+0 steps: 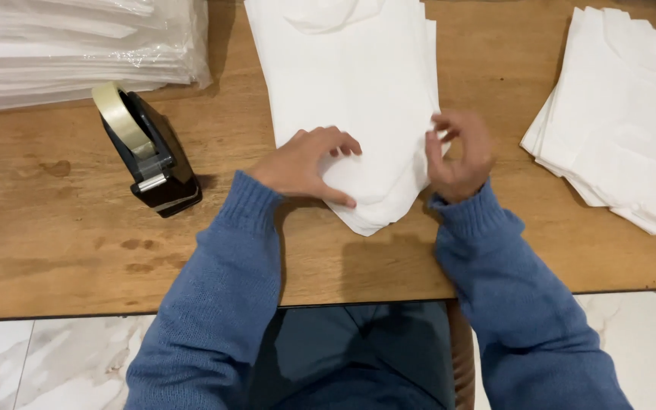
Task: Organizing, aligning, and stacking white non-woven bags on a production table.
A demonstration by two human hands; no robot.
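At the middle of the wooden table [55,228], a stack of white sheets [351,83] lies. The left hand [305,163] presses flat on its near left corner, fingers spread; the right hand [457,156] pinches its right edge. A tape dispenser [149,159] sits at nine o'clock, another white stack [624,114] at three o'clock.

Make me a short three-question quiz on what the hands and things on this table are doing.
1. True or false: the left hand rests flat on the middle stack of white sheets.
2. What stands left of that stack? A) black tape dispenser B) scissors C) stapler
3. Where does the right hand work?

Key:
1. True.
2. A.
3. At the middle stack's right edge, fingers curled as if picking at it; whether they grip a sheet cannot be told. Another white stack lies further right on the wooden table.
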